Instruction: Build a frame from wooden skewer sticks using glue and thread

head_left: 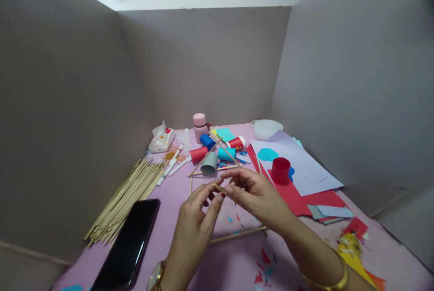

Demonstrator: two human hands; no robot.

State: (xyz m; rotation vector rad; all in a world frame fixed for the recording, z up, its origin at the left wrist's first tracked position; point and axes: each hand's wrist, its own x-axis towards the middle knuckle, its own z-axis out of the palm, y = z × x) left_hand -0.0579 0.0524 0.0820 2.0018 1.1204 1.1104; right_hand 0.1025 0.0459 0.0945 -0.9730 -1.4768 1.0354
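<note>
Both my hands are raised over the middle of the pink-covered table, fingertips close together. My left hand is closed in a pinch, with a watch on its wrist. My right hand is also pinching, with a gold bangle on its wrist. Between the fingertips shows the end of a thin wooden stick; the fingers hide most of it. Below the hands another wooden stick lies crosswise. Just beyond them, sticks form a triangle around and over a grey paper cup.
Bundled sticks and a black phone lie left. Markers, a tissue pack, a pink flask and coloured cups stand behind. Right are a red ring, paper sheets and a white bowl.
</note>
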